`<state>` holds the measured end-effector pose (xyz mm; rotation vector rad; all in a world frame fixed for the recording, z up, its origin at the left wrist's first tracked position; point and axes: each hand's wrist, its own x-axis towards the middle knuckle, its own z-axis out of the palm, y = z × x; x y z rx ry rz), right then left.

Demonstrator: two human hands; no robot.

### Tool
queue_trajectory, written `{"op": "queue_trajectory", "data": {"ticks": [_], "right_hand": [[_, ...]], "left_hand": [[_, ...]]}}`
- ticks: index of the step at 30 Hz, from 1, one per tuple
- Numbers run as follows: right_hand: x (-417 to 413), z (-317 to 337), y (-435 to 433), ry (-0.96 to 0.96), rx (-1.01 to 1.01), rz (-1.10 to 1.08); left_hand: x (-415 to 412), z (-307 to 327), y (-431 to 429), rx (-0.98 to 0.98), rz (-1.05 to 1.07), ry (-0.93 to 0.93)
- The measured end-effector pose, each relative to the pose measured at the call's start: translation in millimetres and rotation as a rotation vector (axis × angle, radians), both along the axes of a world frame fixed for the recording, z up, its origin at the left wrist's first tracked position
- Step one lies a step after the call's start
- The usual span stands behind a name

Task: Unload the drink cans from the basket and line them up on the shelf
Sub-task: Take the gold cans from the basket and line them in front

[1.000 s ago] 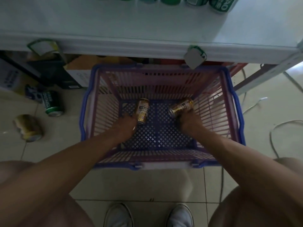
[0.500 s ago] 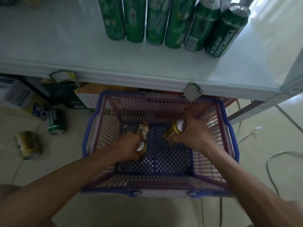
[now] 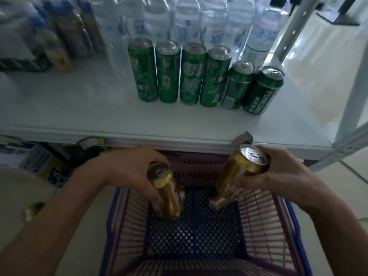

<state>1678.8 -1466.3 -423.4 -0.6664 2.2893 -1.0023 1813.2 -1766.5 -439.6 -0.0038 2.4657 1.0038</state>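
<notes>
My left hand [image 3: 129, 172] grips a tall gold can [image 3: 166, 193], top up, above the left part of the purple and blue basket [image 3: 264, 226]. A second gold can [image 3: 237, 172] sits in my right hand [image 3: 278, 172], tilted with its silver top toward the shelf edge. Both cans hang just below and in front of the white shelf [image 3: 79, 112]. Several green cans [image 3: 199, 76] stand upright in a row on the shelf, right of its middle. No other can shows on the basket's floor.
Clear water bottles [image 3: 199, 22] and darker bottles [image 3: 65, 34] fill the back of the shelf. A white shelf post [image 3: 356, 92] rises at the right. Boxes [image 3: 33, 158] sit under the shelf at the left, and a gold can [image 3: 32, 210] lies on the tiled floor.
Both hands have lifted their gold cans up out of the basket toward the shelf edge. My view has tilted upward, bringing the shelf's bottles into sight.
</notes>
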Motion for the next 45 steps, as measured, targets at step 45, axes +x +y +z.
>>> {"op": "queue_trajectory", "data": {"ticks": [45], "right_hand": [[-16.4, -39.4, -186.3, 0.386, -0.296, -0.137]], "left_hand": [[-54.4, -28.4, -58.2, 0.031, 0.897, 0.589]]}}
